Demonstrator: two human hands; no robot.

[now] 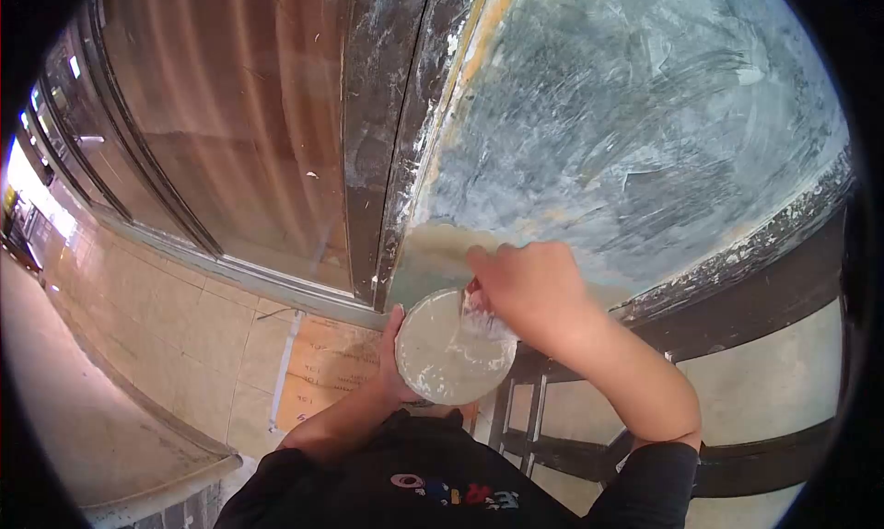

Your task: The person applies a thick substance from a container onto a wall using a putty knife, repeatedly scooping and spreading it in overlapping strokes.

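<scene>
My left hand [391,356] grips the left edge of a round, shallow-looking tub [440,354] in front of my chest. Its pale grey-beige surface is smeared with whitish filler. Over the tub's right side, my right hand [536,294] is closed around a flat scraper [483,326], whose pale blade lies at the filler; motion blurs the hand and hides the scraper's handle. Directly beyond both hands rises a wall panel [608,133] coated in streaky grey-blue filler, with a smoother beige-green band along its lower edge.
Left of the panel stands a brown frame [376,142] with glass and a reddish curtain [239,115]. Cardboard [327,359] is taped on the tiled floor [180,322]. Dark curved rails [737,465] run at lower right, and a beige sheet-like surface [110,428] lies at lower left.
</scene>
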